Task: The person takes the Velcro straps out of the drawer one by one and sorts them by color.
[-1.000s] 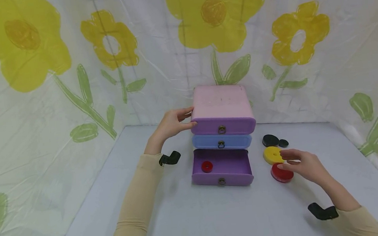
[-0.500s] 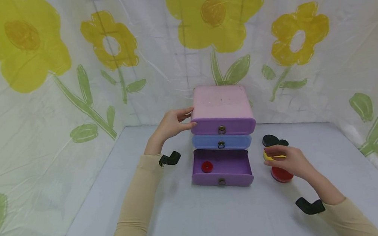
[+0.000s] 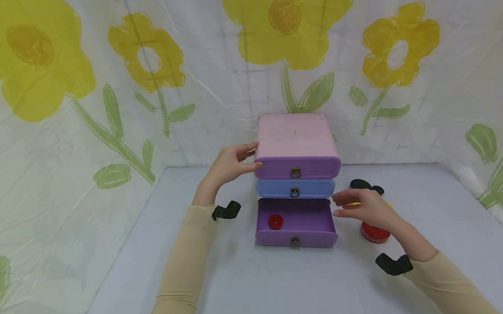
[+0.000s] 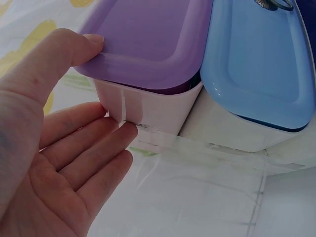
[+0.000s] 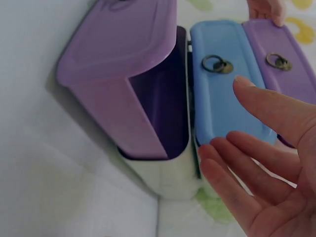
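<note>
A small drawer cabinet [image 3: 294, 136] with a pink top stands at the back middle of the table. Its bottom purple drawer [image 3: 294, 238] is pulled out, and a small red ring [image 3: 275, 221] lies inside. Above it the blue drawer [image 3: 281, 189] and top purple drawer [image 3: 275, 169] are closed. My left hand [image 3: 227, 166] touches the cabinet's upper left; in the left wrist view its thumb [image 4: 89, 47] rests on the top drawer's front edge, the loosely extended fingers against the side. Beside the bottom drawer's right side, my right hand [image 3: 370, 209] hovers with nothing in its fingers.
Right of the cabinet lie a red disc [image 3: 375, 233], a mostly hidden yellow disc [image 3: 389, 204], a black disc [image 3: 359, 184] and a smaller black disc [image 3: 377, 189]. A flowered curtain [image 3: 211, 105] hangs behind the white table [image 3: 263, 295].
My right hand has moved left from over the red and yellow discs to the right side of the open bottom drawer. The left hand stays where it was on the cabinet.
</note>
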A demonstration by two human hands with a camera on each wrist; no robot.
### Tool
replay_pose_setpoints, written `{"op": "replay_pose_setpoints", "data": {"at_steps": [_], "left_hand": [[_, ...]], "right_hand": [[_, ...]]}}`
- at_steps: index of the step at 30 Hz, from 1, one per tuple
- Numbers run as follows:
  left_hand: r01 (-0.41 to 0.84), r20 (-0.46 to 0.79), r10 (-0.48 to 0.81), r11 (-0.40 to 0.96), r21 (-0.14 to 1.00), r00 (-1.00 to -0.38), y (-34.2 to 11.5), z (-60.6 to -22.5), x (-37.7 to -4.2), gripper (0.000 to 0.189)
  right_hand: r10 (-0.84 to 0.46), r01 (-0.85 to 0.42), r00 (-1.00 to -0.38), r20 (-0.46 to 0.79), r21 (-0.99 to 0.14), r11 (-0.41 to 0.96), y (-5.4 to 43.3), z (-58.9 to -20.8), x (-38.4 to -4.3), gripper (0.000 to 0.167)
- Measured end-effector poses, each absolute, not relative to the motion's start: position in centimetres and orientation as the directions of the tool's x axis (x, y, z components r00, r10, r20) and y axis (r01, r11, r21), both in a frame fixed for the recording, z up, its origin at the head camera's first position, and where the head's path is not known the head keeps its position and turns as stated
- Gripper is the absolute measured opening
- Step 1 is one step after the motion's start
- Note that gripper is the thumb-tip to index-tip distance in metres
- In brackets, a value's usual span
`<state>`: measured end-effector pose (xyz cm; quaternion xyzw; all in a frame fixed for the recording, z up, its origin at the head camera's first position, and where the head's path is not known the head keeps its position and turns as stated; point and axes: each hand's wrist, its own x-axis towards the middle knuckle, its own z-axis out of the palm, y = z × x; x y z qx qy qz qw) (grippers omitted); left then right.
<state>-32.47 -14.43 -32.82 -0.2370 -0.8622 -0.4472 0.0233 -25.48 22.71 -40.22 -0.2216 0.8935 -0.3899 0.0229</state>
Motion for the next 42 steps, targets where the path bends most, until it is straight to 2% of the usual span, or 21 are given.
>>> {"op": "replay_pose_setpoints", "data": {"at_steps": [17,33,42], "left_hand": [[0.423,0.252,0.373,0.503,0.754,-0.893,-14.4,-32.9,-32.6,0.064],[0.435,0.260,0.382,0.498,0.750,-0.887,-14.3,-33.0,-32.6,0.065],[0.427,0.254,0.376,0.509,0.747,-0.891,-14.3,-32.9,-32.6,0.065]], "right_hand": [[-0.527,-0.440,-0.845,0.094,-0.683,0.584,19.0,-39.7,-27.1,0.048],[-0.588,-0.413,-0.809,-0.006,-0.706,0.575,14.7,-40.7,-27.6,0.046],[-0.619,-0.454,-0.785,0.024,-0.703,0.548,12.9,-42.1,-27.9,0.043]]}}
